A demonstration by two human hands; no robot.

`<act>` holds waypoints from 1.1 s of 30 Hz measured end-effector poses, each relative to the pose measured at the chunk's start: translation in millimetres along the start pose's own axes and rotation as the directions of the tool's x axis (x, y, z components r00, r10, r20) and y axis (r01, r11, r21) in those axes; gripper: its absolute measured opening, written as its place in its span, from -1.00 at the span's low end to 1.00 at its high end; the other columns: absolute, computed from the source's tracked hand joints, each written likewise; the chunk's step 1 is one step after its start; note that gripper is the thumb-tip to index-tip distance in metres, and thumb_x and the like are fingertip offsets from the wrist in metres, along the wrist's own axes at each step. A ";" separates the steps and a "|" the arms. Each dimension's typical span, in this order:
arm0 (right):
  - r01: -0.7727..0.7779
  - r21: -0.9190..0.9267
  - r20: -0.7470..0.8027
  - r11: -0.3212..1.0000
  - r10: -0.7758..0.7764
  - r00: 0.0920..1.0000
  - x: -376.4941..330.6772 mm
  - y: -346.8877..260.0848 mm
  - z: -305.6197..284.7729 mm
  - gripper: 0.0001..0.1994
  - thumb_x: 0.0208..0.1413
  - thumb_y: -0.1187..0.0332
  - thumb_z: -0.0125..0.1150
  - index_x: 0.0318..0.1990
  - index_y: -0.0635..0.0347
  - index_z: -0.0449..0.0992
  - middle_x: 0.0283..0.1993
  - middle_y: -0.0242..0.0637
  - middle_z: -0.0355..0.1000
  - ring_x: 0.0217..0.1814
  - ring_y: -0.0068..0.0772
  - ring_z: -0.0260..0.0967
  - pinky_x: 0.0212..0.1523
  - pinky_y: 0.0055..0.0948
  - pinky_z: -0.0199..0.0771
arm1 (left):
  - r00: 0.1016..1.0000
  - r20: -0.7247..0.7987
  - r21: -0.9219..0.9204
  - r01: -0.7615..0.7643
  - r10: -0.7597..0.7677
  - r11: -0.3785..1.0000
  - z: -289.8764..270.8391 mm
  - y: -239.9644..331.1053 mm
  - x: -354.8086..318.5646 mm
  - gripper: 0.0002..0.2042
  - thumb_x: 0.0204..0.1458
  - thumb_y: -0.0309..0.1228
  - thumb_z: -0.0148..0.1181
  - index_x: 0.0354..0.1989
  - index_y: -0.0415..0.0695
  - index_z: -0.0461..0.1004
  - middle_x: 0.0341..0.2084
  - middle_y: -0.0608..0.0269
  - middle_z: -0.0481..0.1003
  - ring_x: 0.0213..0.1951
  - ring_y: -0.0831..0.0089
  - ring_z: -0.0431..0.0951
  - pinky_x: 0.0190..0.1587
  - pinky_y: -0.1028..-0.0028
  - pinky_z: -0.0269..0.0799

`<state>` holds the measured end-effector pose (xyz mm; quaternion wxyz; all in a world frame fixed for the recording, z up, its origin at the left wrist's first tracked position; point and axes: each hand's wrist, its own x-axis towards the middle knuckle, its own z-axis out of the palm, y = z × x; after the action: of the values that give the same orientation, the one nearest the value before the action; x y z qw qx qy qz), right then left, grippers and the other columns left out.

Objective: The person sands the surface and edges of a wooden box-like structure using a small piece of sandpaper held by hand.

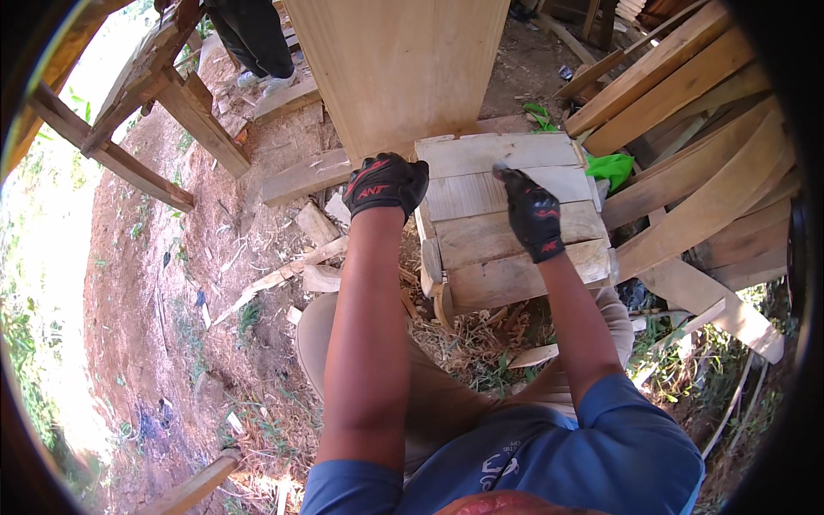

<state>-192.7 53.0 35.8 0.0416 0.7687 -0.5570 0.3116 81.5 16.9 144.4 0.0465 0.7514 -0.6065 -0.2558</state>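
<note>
Just beyond the knees (319, 339) stands a low slatted worktop (515, 227), four rough pale strips making its top, and a wide smooth board (412, 73) stretches away behind its far edge. The worktop is probably kept so close so that both arms reach it comfortably. The left hand (386, 184), in a black glove, is curled into a fist between the board's near end and the worktop's left far corner; I cannot tell whether anything is inside it. The right hand (534, 215), gloved alike, is over the strips, fingers toward the left; whether it presses on them, or is spread or closed, cannot be told from above. Right of the worktop is a crumpled green thing (609, 169), maybe a bag, its contents hidden. Farther right, long planks (661, 73) are piled together, apparently leaning to stay off the ground. Shavings (506, 330) lie below the worktop's near edge. Outward to the left are a timber frame (137, 94) and another person's dark-trousered legs (249, 39).
</note>
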 end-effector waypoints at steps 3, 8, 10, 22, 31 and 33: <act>0.162 -0.145 0.250 0.976 -0.122 0.961 -15.5 -5.0 30.2 -0.66 0.29 0.42 0.06 0.17 0.04 0.59 0.10 -0.11 0.64 0.04 0.03 0.63 0.05 -0.05 0.66 | 1.000 0.010 0.008 -0.011 0.011 1.000 0.7 -0.8 3.2 -0.34 0.19 0.21 0.05 0.18 -0.09 0.66 0.21 -0.11 0.59 0.23 -0.07 0.59 0.28 0.07 0.48; 0.172 -0.020 0.176 0.985 -0.166 0.970 -34.5 -5.0 41.2 -0.75 0.26 0.33 0.20 0.04 0.16 0.60 -0.01 -0.08 0.65 -0.08 0.07 0.64 -0.04 -0.01 0.67 | 0.999 0.037 0.022 -0.004 0.003 1.000 3.2 1.0 8.1 -0.40 0.22 0.15 0.07 0.17 -0.06 0.67 0.23 -0.05 0.58 0.27 -0.03 0.58 0.28 0.03 0.50; 0.120 -0.033 0.176 0.992 -0.113 0.978 -35.0 -3.6 35.5 -0.78 0.26 0.32 0.23 -0.02 0.18 0.61 -0.09 -0.10 0.66 -0.13 0.06 0.64 -0.08 -0.02 0.67 | 0.998 0.068 0.016 -0.005 0.004 1.000 3.7 3.9 9.3 -0.40 0.21 0.15 0.06 0.16 -0.06 0.67 0.23 -0.06 0.58 0.28 -0.02 0.57 0.29 0.03 0.50; 0.425 -0.211 0.385 0.880 -0.325 0.864 10.4 -9.1 24.2 -0.81 0.21 0.18 0.32 -0.21 0.08 0.66 -0.27 -0.17 0.61 -0.11 -0.06 0.57 0.16 0.03 0.50 | 0.998 0.051 0.024 -0.030 0.028 0.999 6.1 -0.2 9.2 -0.33 0.18 0.24 0.06 0.14 -0.10 0.68 0.20 -0.07 0.60 0.24 -0.05 0.59 0.30 0.10 0.45; 0.481 0.134 0.517 0.866 -0.475 0.712 42.8 5.1 12.2 -0.74 0.28 0.14 0.20 -0.03 -0.03 0.71 -0.11 -0.20 0.68 0.01 0.00 0.59 0.20 -0.02 0.53 | 0.990 0.139 0.033 -0.022 0.018 0.999 7.9 0.5 11.3 -0.40 0.17 0.13 0.06 0.20 -0.02 0.66 0.27 0.04 0.56 0.30 0.02 0.56 0.31 0.08 0.48; 0.483 0.092 0.601 0.871 -0.436 0.670 46.4 4.3 12.9 -0.73 0.29 0.13 0.19 -0.03 -0.04 0.71 -0.08 -0.20 0.69 0.02 0.03 0.59 0.17 -0.02 0.55 | 0.992 0.127 0.041 -0.021 0.015 0.999 8.5 -0.9 10.2 -0.38 0.18 0.17 0.05 0.18 -0.03 0.67 0.25 0.01 0.57 0.29 0.01 0.57 0.31 0.09 0.46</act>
<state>-182.2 7.5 48.7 -0.0325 0.9398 -0.3401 0.0084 79.9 9.7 133.4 -0.0055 0.7290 -0.6202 -0.2898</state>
